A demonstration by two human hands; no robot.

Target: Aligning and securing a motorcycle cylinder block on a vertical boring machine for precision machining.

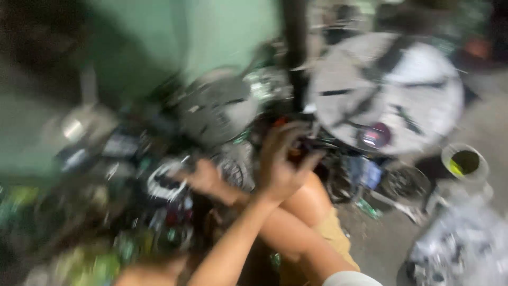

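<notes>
The view is heavily motion-blurred. My forearms cross in the middle. My left hand (283, 159) is raised with its fingers spread and seems to hold nothing; it sits in front of a dark jumble of metal parts (338, 169). My right hand (203, 177) reaches left, close to a white and black part (164, 182). Blur hides whether it grips anything. A bare knee (309, 204) and yellow shorts (330, 233) show under the arms.
A large pale grey disc (386, 90) leans at the upper right, with a smaller dark disc (217, 111) to its left. A dark post (293, 53) stands before a green wall (159, 42). A round tub of yellowish liquid (464, 161) sits at right. Cluttered scrap (106, 212) fills the left.
</notes>
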